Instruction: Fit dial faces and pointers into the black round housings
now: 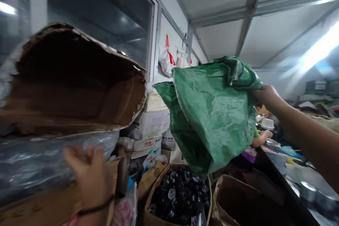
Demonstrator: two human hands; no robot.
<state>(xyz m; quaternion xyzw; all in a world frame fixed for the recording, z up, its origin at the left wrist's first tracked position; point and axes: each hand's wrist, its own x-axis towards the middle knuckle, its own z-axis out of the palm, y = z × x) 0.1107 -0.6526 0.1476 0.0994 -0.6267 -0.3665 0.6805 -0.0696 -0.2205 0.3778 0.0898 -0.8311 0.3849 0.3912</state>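
My right hand (267, 96), stretched out at the right, grips a crumpled green woven plastic sack (214, 109) by its gathered edge. The sack hangs in the air, its lower end gaping. At the lower left, my left hand (88, 173) has its fingers apart and is slightly blurred; I see nothing held in it. It is in front of a clear plastic-wrapped bundle (39, 159), though I cannot tell if they touch. Above it sits a torn brown cardboard box (113, 99) with its dark opening facing me. Below the sack, a carton (150, 215) holds many small black round parts (180, 194).
Behind the carton, white printed sacks (150, 123) stand stacked against the wall. A brown open bag (222, 197) is at the lower right. Beyond it runs a workbench (291, 180) with metal cylinders (308, 190), where another person's arm (261, 137) shows. Red-and-white bags (166, 60) hang on the wall.
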